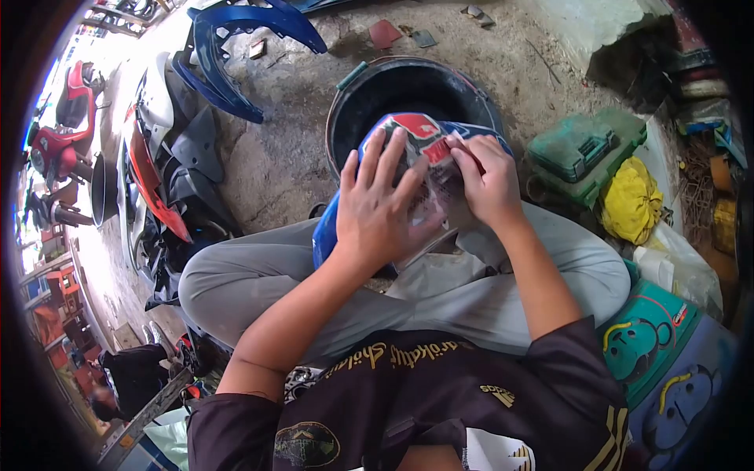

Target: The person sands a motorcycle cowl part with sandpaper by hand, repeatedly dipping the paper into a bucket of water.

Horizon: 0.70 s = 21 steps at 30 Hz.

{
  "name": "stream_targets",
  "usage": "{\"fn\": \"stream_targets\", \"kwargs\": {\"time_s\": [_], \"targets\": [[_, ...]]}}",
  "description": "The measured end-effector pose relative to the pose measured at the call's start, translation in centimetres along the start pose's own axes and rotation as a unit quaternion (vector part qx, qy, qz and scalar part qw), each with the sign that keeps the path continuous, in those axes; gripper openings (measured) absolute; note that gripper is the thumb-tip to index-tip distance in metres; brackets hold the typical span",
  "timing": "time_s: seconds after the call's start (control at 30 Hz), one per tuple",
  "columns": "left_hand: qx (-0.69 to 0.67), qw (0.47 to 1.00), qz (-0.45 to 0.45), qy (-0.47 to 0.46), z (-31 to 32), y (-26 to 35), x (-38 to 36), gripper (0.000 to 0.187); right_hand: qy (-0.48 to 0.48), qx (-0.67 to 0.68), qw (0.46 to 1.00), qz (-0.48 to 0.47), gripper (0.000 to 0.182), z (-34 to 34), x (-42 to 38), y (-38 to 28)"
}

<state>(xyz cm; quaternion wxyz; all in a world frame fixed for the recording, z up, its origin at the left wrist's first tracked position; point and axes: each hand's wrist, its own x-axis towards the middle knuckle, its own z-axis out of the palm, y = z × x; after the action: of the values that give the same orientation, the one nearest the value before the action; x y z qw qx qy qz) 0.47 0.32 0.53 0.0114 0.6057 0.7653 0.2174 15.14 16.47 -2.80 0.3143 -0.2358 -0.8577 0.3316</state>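
A blue panel with a red, white and grey sticker on it rests over my lap, its far end above the rim of a black bucket. My left hand lies on the panel with its fingers spread. To its right, the thumb and forefinger of my right hand pinch together at the edge of the sticker's red part. Crumpled clear film shows between the two hands. My hands cover much of the panel's middle.
A loose blue body panel lies beyond the bucket. At left are red and black body panels and a red motorcycle. On my right sit a green case, a yellow bag and a teal box. A person is at lower left.
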Motion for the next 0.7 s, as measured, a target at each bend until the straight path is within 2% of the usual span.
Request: {"fn": "stream_targets", "kwargs": {"time_s": [0.17, 0.2, 0.33, 0.43, 0.47, 0.57, 0.6, 0.7], "targets": [[-0.015, 1.000, 0.000, -0.005, -0.2, -0.5, 0.1, 0.082, -0.044, -0.023, 0.999, 0.004, 0.015, -1.4, -1.4, 0.1], [-0.006, 1.000, 0.001, -0.005, -0.4, -0.2, 0.2, 0.081, -0.022, -0.032, 0.999, -0.022, 0.016, -0.8, -1.2, 0.6], [-0.015, 1.000, 0.005, 0.014, -0.2, -1.0, 0.9, 0.077, -0.001, -0.024, 0.999, -0.023, 0.021, -0.1, -0.3, 0.5], [-0.026, 0.999, 0.017, 0.025, -0.4, -2.1, 1.4, 0.078, -0.076, -0.085, 0.992, -0.050, 0.022, -1.2, -1.6, -2.3], [-0.021, 0.999, 0.014, 0.023, -0.4, -2.2, 1.5, 0.078, -0.080, -0.114, 0.989, -0.043, 0.025, -1.2, -1.6, -2.2], [-0.025, 1.000, 0.006, 0.008, -0.7, -1.8, 1.3, 0.081, -0.015, -0.092, 0.995, 0.022, 0.030, -1.3, -0.7, 0.8], [-0.031, 0.999, 0.008, 0.003, -0.9, -2.0, 1.3, 0.082, -0.050, -0.078, 0.995, 0.039, 0.029, -1.5, -0.8, 0.3], [-0.052, 0.998, 0.020, -0.001, -1.4, -2.7, 1.5, 0.086, 0.047, -0.143, 0.984, -0.094, 0.024, 0.3, -1.2, -3.5]]}}
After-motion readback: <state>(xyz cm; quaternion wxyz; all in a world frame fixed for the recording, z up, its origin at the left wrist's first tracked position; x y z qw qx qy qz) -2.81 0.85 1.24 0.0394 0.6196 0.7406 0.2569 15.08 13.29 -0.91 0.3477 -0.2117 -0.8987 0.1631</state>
